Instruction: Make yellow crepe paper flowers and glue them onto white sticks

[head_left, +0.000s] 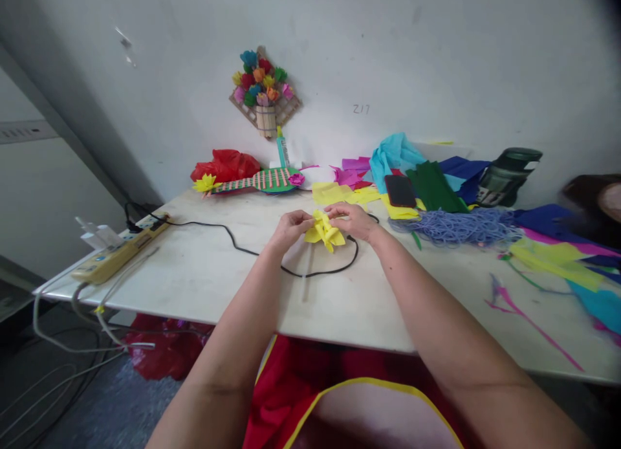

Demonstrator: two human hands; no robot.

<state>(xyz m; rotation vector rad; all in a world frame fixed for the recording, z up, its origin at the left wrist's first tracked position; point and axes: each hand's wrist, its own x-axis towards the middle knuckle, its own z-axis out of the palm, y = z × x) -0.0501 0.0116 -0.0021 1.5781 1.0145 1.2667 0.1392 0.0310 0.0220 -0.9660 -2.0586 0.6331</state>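
A yellow paper flower (324, 233) with pointed petals is held between both hands, over the middle of the white table (233, 281). My left hand (294, 226) pinches its left edge with thumb and fingers. On the opposite side my right hand (353, 219) is closed on its petals from the upper right. A black cable (334, 270) loops on the tabletop just below the flower. Farther back lies a green guitar-shaped craft (274, 180), with a second yellow flower (206, 183) at its left end and a pink one near its right.
A yellow power strip (121, 250) with plugs sits at the left edge. Colored paper, a phone (400, 191), a tangle of blue-grey string (456, 228) and a dark bottle (508, 176) crowd the right rear. Glue (283, 149) stands near the wall. Part of another person shows far right.
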